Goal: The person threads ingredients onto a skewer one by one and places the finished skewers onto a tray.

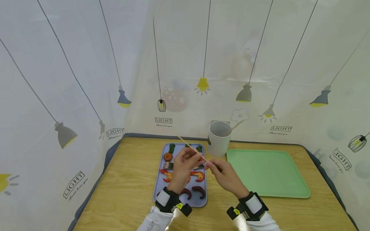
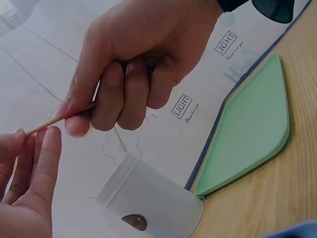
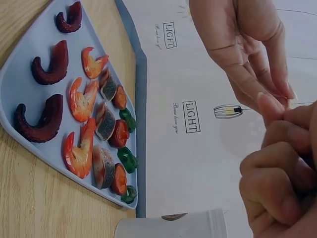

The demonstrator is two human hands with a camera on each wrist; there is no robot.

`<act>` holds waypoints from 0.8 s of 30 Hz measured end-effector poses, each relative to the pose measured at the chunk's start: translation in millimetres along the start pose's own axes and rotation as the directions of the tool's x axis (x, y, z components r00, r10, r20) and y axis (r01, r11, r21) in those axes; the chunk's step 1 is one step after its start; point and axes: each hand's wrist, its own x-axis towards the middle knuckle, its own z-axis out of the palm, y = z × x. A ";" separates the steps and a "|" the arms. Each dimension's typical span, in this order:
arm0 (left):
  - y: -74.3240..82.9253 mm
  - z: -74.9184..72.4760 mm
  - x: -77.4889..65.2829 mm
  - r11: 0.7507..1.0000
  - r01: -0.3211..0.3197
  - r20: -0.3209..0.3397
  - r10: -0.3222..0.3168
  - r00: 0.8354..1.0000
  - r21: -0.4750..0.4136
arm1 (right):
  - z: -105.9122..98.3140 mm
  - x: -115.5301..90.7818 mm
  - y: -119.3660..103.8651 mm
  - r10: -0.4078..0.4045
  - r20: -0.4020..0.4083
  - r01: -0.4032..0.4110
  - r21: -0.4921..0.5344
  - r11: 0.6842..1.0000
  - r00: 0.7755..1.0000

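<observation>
My left hand point(image 1: 185, 163) pinches a thin wooden skewer point(image 1: 188, 145) between thumb and fingertips. The right hand point(image 1: 226, 176) pinches the skewer's near end, its other fingers curled under in the left wrist view. The bare stick slants up and away to the left, above a pale blue tray point(image 1: 200, 203). Dark red octopus tentacles point(image 3: 52, 62), orange shrimp point(image 3: 81, 99), fish pieces point(image 3: 105, 121), round orange-brown slices point(image 3: 119, 133) and green vegetable pieces point(image 3: 128, 159) lie on that tray in rows. In the head view, my left hand and wrist hide part of them.
A white cup point(image 1: 218, 146) stands behind the trays, with another stick point(image 1: 237, 124) leaning out of it. To the right lies a green tray point(image 1: 266, 173). The wooden table point(image 1: 115, 192) meets a pale curtain point(image 1: 185, 64) printed with lamps at its back and sides.
</observation>
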 end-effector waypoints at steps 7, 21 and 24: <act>5.6 -9.0 7.3 0.997 -0.011 0.041 0.008 0.999 0.078 | -3.2 -2.4 4.5 -0.054 -0.127 0.041 -0.099 0.994 0.990; 22.6 -107.4 58.2 0.707 -0.032 -0.049 0.094 0.994 0.707 | -29.8 -10.7 11.2 0.017 -0.174 -0.026 -0.052 0.998 0.985; 18.5 -130.9 68.3 0.609 0.020 -0.053 0.037 0.998 0.793 | -33.9 -14.1 14.3 0.041 -0.185 -0.051 -0.047 0.998 0.982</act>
